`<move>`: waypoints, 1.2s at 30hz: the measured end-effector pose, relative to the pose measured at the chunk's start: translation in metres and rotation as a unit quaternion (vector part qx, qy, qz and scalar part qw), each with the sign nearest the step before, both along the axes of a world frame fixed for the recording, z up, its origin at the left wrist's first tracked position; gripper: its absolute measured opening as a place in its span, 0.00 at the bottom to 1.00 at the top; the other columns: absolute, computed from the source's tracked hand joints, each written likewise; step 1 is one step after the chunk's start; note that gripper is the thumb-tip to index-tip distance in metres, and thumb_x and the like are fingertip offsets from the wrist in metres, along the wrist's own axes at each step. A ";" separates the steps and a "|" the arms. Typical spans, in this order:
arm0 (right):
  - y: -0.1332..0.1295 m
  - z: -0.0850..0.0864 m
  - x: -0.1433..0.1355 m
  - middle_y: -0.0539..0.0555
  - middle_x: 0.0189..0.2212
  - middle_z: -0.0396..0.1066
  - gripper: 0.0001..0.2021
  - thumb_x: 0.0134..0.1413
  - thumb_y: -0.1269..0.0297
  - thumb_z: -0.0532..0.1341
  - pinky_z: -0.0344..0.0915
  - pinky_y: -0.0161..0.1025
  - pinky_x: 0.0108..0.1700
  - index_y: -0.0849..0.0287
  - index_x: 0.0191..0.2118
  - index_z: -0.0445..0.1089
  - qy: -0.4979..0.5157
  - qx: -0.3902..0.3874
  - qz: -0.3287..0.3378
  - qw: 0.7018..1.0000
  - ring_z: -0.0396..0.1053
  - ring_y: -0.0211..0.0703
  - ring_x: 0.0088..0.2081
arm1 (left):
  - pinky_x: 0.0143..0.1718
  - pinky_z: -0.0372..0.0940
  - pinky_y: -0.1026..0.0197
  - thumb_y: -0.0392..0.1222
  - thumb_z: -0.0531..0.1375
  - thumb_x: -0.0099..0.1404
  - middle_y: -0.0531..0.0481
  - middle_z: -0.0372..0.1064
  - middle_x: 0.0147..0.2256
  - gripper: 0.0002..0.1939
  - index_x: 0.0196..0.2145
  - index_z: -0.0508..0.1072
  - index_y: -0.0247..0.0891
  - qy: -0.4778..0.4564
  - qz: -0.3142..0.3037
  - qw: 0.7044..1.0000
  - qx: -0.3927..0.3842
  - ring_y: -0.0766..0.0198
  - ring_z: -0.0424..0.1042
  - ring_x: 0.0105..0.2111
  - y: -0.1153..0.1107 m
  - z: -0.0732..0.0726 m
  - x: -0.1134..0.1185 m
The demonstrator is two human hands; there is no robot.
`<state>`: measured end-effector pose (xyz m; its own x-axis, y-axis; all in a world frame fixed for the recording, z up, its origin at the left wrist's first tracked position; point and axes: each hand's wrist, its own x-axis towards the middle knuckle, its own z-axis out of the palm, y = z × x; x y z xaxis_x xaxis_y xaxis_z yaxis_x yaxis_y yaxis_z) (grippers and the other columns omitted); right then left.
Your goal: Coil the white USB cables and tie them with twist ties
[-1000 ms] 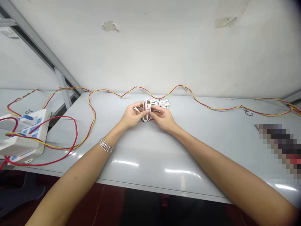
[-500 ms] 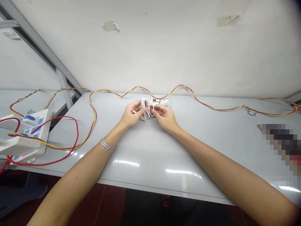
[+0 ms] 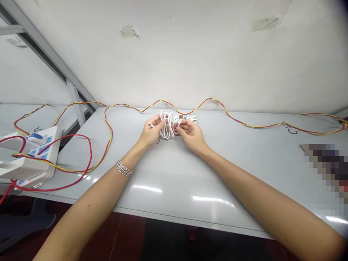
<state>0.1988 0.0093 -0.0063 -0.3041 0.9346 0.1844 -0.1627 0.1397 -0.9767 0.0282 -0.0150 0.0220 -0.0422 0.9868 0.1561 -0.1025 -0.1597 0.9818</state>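
A loosely coiled white cable (image 3: 169, 125) is held between both hands above the grey table. My left hand (image 3: 152, 132) pinches the left side of its loops, with one cable end poking out beside the thumb. On the right, my right hand (image 3: 190, 134) grips the cable near its USB plug (image 3: 180, 118), which points up. Behind the right fingers lies a bundle of white cable (image 3: 192, 119) with a black tie. Small black ties (image 3: 158, 141) lie on the table just below the coil.
Red and yellow wires (image 3: 231, 117) run along the back of the table (image 3: 174, 174). At the left stands a white power strip (image 3: 51, 145) with plugs and red cable loops. A pixelated object (image 3: 326, 163) lies at the right; a black tie (image 3: 292, 130) is nearby.
The coil's loops have spread wider and looser between the hands. My left hand has shifted slightly left, and the USB plug has tilted a little to the right.
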 end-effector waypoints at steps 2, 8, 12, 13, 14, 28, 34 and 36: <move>0.000 0.000 0.000 0.56 0.37 0.75 0.19 0.45 0.54 0.72 0.74 0.46 0.49 0.57 0.37 0.67 0.007 -0.009 0.007 1.000 0.76 0.46 0.41 | 0.36 0.73 0.59 0.51 0.67 0.60 0.46 0.78 0.33 0.18 0.41 0.74 0.35 -0.026 -0.001 1.000 -0.017 0.60 0.78 0.32 0.000 0.001 0.001; -0.001 0.003 0.000 0.54 0.37 0.74 0.20 0.42 0.53 0.74 0.75 0.45 0.45 0.58 0.35 0.68 0.025 -0.025 0.003 0.999 0.75 0.45 0.39 | 0.26 0.70 0.62 0.51 0.68 0.60 0.50 0.74 0.33 0.19 0.42 0.72 0.36 -0.040 0.010 0.998 -0.037 0.65 0.75 0.25 -0.002 0.003 0.001; -0.001 0.003 0.002 0.53 0.37 0.73 0.21 0.42 0.52 0.74 0.75 0.43 0.42 0.58 0.36 0.69 0.021 -0.021 -0.001 1.000 0.74 0.43 0.38 | 0.23 0.69 0.64 0.53 0.70 0.58 0.52 0.72 0.32 0.21 0.40 0.71 0.38 -0.009 0.016 0.999 -0.030 0.67 0.72 0.24 -0.003 0.005 0.000; -0.001 0.003 0.002 0.53 0.36 0.73 0.21 0.42 0.51 0.74 0.75 0.43 0.42 0.58 0.36 0.69 0.019 -0.017 0.000 1.000 0.74 0.43 0.38 | 0.22 0.68 0.64 0.53 0.70 0.57 0.52 0.72 0.33 0.21 0.41 0.71 0.38 0.001 0.017 0.999 -0.027 0.67 0.72 0.24 -0.003 0.005 0.000; -0.001 0.003 0.002 0.54 0.36 0.73 0.21 0.43 0.51 0.74 0.75 0.43 0.41 0.58 0.36 0.70 0.018 -0.014 0.002 1.000 0.73 0.43 0.38 | 0.22 0.68 0.63 0.54 0.70 0.56 0.51 0.72 0.34 0.22 0.41 0.71 0.38 0.009 0.018 0.999 -0.025 0.67 0.72 0.24 -0.003 0.005 0.000; -0.002 0.005 0.002 0.54 0.37 0.73 0.24 0.46 0.44 0.72 0.75 0.42 0.40 0.57 0.38 0.67 0.017 -0.001 0.014 1.000 0.74 0.43 0.38 | 0.20 0.67 0.65 0.53 0.76 0.46 0.52 0.72 0.31 0.30 0.41 0.72 0.36 0.019 -0.006 1.000 0.000 0.69 0.70 0.22 -0.002 0.002 0.000; -0.008 0.004 0.001 0.54 0.40 0.71 0.24 0.51 0.47 0.69 0.78 0.44 0.40 0.55 0.48 0.68 -0.018 0.021 0.024 0.999 0.76 0.42 0.35 | 0.22 0.68 0.66 0.51 0.76 0.47 0.52 0.72 0.32 0.28 0.38 0.69 0.36 0.023 0.005 0.999 0.024 0.69 0.70 0.24 -0.002 0.002 0.002; -0.010 0.003 0.001 0.54 0.43 0.70 0.26 0.53 0.47 0.68 0.79 0.43 0.38 0.55 0.54 0.67 -0.034 0.022 0.025 0.999 0.76 0.42 0.34 | 0.23 0.69 0.65 0.51 0.76 0.47 0.51 0.73 0.33 0.29 0.39 0.68 0.36 0.017 0.008 1.000 0.017 0.67 0.72 0.25 -0.002 0.002 0.002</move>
<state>0.1997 -0.0005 -0.0029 -0.3644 0.9089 0.2028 -0.1039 0.1767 -0.9788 0.0305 -0.0173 0.0239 -0.0519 0.9800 0.1920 -0.0659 -0.1952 0.9785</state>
